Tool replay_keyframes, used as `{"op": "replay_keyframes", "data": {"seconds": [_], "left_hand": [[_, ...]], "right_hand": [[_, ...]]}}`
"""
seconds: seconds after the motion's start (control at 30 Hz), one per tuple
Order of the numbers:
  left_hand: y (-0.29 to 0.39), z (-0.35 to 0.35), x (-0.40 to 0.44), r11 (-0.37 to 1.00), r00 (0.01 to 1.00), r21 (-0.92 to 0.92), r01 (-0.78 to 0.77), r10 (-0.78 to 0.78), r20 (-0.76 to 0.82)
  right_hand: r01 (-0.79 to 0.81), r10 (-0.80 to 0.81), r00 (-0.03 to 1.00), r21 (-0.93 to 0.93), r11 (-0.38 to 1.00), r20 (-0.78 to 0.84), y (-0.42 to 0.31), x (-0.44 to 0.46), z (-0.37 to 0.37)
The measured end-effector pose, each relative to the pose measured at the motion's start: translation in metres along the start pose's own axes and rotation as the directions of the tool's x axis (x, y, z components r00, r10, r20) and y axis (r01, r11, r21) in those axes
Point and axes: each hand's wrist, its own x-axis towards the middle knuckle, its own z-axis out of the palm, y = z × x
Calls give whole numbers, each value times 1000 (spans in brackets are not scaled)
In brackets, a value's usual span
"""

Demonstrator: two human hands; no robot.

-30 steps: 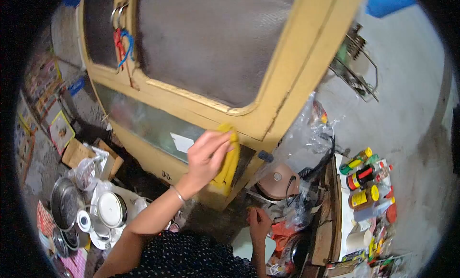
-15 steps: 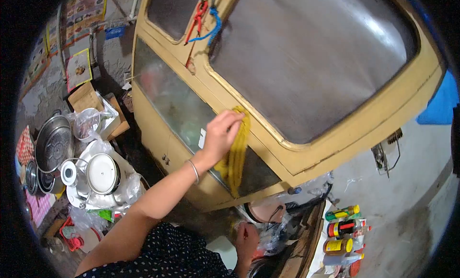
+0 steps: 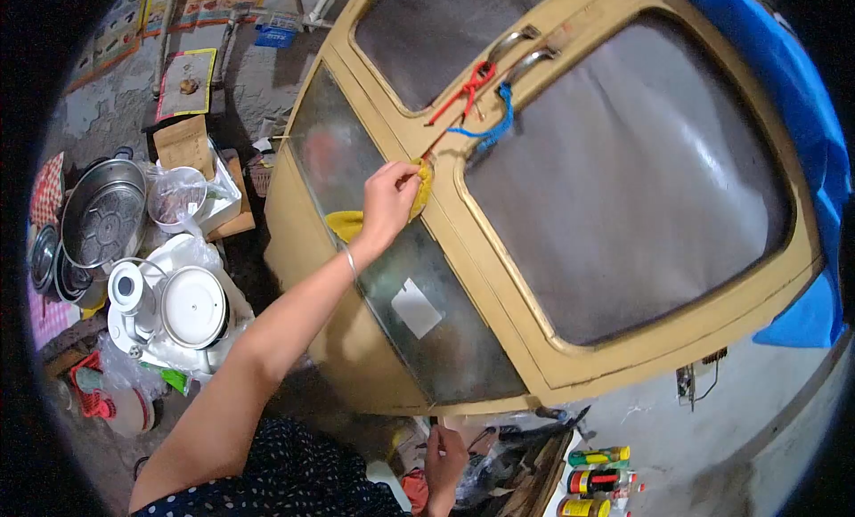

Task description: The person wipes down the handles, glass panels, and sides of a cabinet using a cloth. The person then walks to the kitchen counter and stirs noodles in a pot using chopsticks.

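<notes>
My left hand (image 3: 392,201) is closed on a yellow cloth (image 3: 422,189) and presses it against the beige cabinet (image 3: 481,281), at the frame strip between the windows. Part of the cloth hangs out on the near side of the hand, over the lower glass panel (image 3: 378,259). A white paper patch (image 3: 416,309) is on that panel. My right hand (image 3: 445,459) is low, close to the cabinet's bottom edge, with its fingers curled; whatever they hold, if anything, is hidden. Red cord (image 3: 472,89) and blue cord (image 3: 504,121) hang from the metal handles (image 3: 532,63).
At left stand a large metal pot (image 3: 105,214), a white kettle (image 3: 132,290) and a white-lidded pot (image 3: 193,308). Condiment bottles (image 3: 597,480) line a shelf at lower right. Blue sheeting (image 3: 806,312) hangs along the cabinet's right side.
My left hand has moved up the cabinet frame toward the cords, bringing the yellow cloth along; the cloth is now more bunched. The view has shifted, showing the handles and the paper patch.
</notes>
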Motion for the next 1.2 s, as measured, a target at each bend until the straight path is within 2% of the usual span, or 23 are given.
{"op": "replay_keyframes", "data": {"seconds": [0.03, 0.07, 0.1, 0.13, 0.17, 0.23, 0.3, 0.37, 0.4, 0.43, 0.47, 0.5, 0.53, 0.6, 0.7, 0.77, 0.83, 0.9, 0.97, 1.03, 1.07, 1.2], "left_hand": [[4, -6, 5, 1000, 1000, -5, -3, 3, -14], [8, -11, 9, 988, 988, -72, 134, -138, -62], [9, -14, 10, 951, 954, -146, 271, -286, -93], [3, -14, 18, 967, 966, -197, 161, -196, -168], [-1, -12, 24, 965, 963, -203, 167, -203, -175], [2, -8, 40, 843, 920, -469, 262, -365, -141], [15, -2, 52, 827, 945, -516, 224, -313, -91], [26, 0, 55, 930, 983, -330, 164, -183, -27], [17, 8, 50, 892, 979, -403, 203, -184, 84], [5, 12, 37, 893, 979, -402, 202, -188, 75], [-8, 12, 20, 986, 997, -168, 6, 7, 77], [-19, 11, 9, 976, 973, 73, -204, 193, 127], [-31, 8, 4, 976, 974, 83, -201, 190, 119], [-45, -1, 1, 994, 970, 49, -95, 81, 230], [-51, -11, 14, 972, 952, 183, -149, 91, 292], [-60, -8, 22, 966, 959, 234, -111, 43, 279], [-74, -3, 40, 935, 991, 355, -23, -27, 134], [-90, -3, 61, 951, 993, 308, 17, -53, 109], [-107, -5, 84, 952, 992, 298, 70, -99, 84], [-121, -7, 110, 955, 993, 285, 84, -104, 55], [-128, -8, 123, 958, 994, 269, 95, -107, 32], [-153, -17, 175, 956, 989, 257, 144, -150, 7]], "right_hand": [[15, -13, 998, 18, 1000, -59, -17, 15, -4], [-170, 171, 983, -22, 985, 63, -33, 27, -16], [-168, 170, 983, -31, 985, 63, -37, 41, -20], [21, -28, 997, -108, 994, -66, -41, 54, -24], [202, -238, 956, -205, 958, -172, -44, 68, -27], [190, -221, 951, -155, 969, -214, -54, 95, -37], [277, -338, 911, -260, 925, -235, -59, 124, -45], [365, -459, 852, -345, 865, -251, -60, 148, -48], [392, -487, 836, -347, 852, -252, -59, 160, -46], [401, -494, 834, -346, 849, -246, -54, 167, -42], [422, -543, 818, -441, 792, -191, -45, 172, -38], [442, -586, 799, -530, 724, -134, -32, 176, -33], [452, -631, 762, -581, 677, -143, -19, 179, -28], [459, -662, 737, -617, 639, -136, -3, 179, -22], [458, -692, 709, -659, 597, -135, 4, 180, -16], [428, -714, 684, -710, 558, -149, 7, 181, -14], [404, -705, 690, -722, 561, -162, 10, 179, -13], [390, -719, 670, -737, 551, -183, 9, 181, -11], [415, -744, 656, -763, 495, -126, 6, 183, -12], [376, -743, 651, -786, 490, -152, -25, 187, -16], [409, -717, 680, -733, 544, -153, 2, 179, -12], [394, -737, 651, -748, 534, -183, 6, 181, -10]]}}
